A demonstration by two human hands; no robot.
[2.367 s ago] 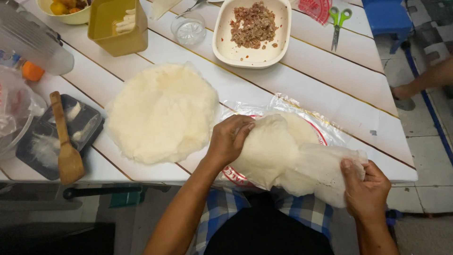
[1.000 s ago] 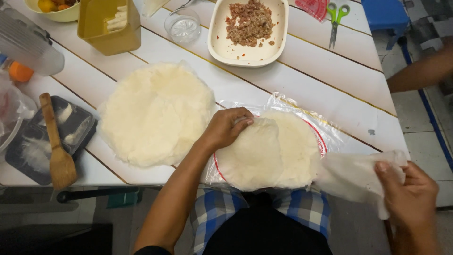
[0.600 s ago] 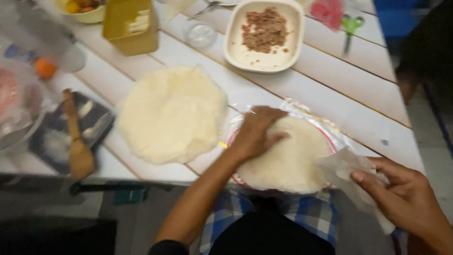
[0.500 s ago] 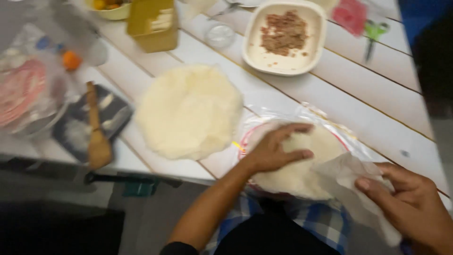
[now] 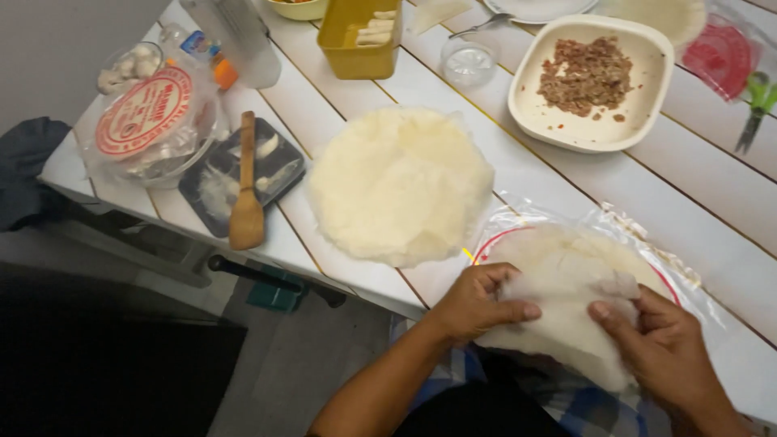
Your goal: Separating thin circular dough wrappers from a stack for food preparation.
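At the near edge of the white slatted table (image 5: 696,210), my left hand (image 5: 477,303) and right hand (image 5: 660,344) both pinch the top wrapper sheet (image 5: 566,291), fingertips pressed together on its thin edge as I work it loose from the wrapper stack (image 5: 566,340), which lies on its opened plastic bag (image 5: 647,235). By my judgement the separating is well under way but unfinished: one pile of peeled sheets (image 5: 401,186) sits just beside, toward the table's middle, while the stack under my hands looks thick. Beyond, I count one square white dish of minced filling (image 5: 587,81) near the far edge, one yellow tub (image 5: 360,36), one small glass (image 5: 468,61), one wooden spatula (image 5: 245,190) on one dark tray (image 5: 275,174), one sealed wrapper packet (image 5: 146,113) at the left corner, and one pair of green scissors (image 5: 757,101) at the right edge.
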